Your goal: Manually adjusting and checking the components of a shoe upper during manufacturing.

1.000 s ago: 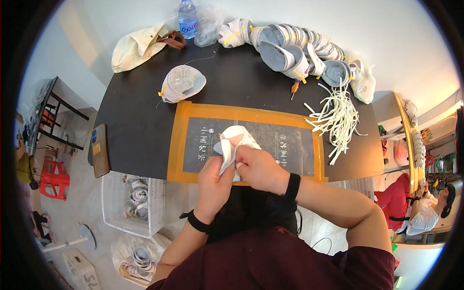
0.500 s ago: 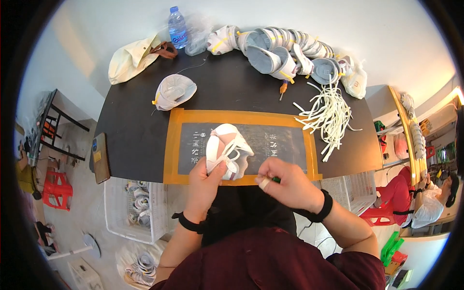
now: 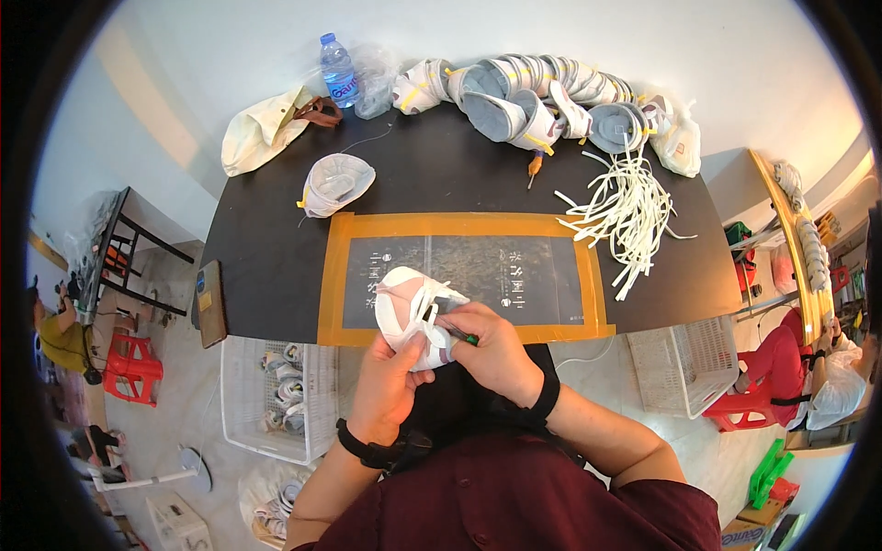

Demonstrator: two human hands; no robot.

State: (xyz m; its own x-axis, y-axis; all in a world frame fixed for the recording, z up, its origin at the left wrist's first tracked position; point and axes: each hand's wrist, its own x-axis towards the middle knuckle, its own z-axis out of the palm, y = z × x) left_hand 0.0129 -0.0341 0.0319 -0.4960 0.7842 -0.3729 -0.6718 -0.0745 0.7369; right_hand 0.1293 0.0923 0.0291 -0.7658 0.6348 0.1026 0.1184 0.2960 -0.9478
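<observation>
My left hand (image 3: 388,386) is closed round a white and pink shoe upper (image 3: 393,308), thumb on its side, holding it over the near edge of the table. White lace (image 3: 428,298) runs across the upper's opening. My right hand (image 3: 503,356) is closed, its fingertips at the laced side of the upper. A small tool with a green end (image 3: 471,339) pokes out of that hand; its working tip is hidden. Beneath the upper lies a dark mat (image 3: 514,266) edged with brown tape.
White laces (image 3: 629,216) are heaped on the right of the table (image 3: 266,248). Stacked uppers (image 3: 551,78) line the back; another upper (image 3: 338,186) and a phone (image 3: 210,303) are leftward. An orange-handled pointed tool (image 3: 535,168) lies behind the mat. Crates (image 3: 322,404) stand below; a person (image 3: 831,386) sits far right.
My right hand has moved left from beside the shoe upper to its laces. The upper has come slightly nearer and tilted. The whole view has shifted a little.
</observation>
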